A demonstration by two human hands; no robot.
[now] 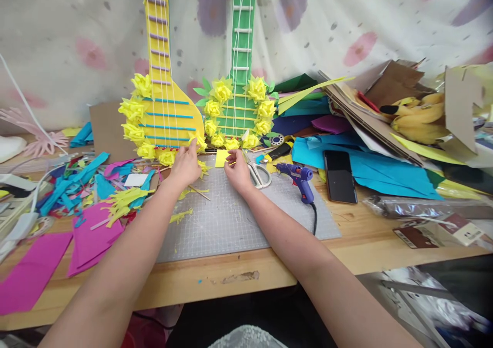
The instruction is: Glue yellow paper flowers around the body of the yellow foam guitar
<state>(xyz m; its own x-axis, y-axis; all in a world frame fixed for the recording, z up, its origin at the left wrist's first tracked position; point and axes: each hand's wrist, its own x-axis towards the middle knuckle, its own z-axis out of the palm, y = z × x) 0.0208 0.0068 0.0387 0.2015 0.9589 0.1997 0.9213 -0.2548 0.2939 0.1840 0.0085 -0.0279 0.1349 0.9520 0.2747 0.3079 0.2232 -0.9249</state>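
Observation:
My left hand (186,164) reaches to the lower right edge of a yellow paper lute (175,104). Its fingers close on a yellow paper flower (201,141) there, partly hidden by the hand. My right hand (236,170) hovers low over the grey cutting mat (231,219), fingers loosely bent and apart. Beside its fingertips lies a small yellow paper square (221,158); no held thing shows in it. White-handled scissors (261,176) lie just right of that hand. Behind it leans a green paper lute (238,113) ringed with yellow flowers.
A blue glue gun (298,176) stands on the mat's right side, its cord trailing forward. Further right are a black phone (340,176), blue paper sheets (389,171) and piled cardboard (379,117). Paper scraps (96,184) and magenta sheets (92,235) cover the left side.

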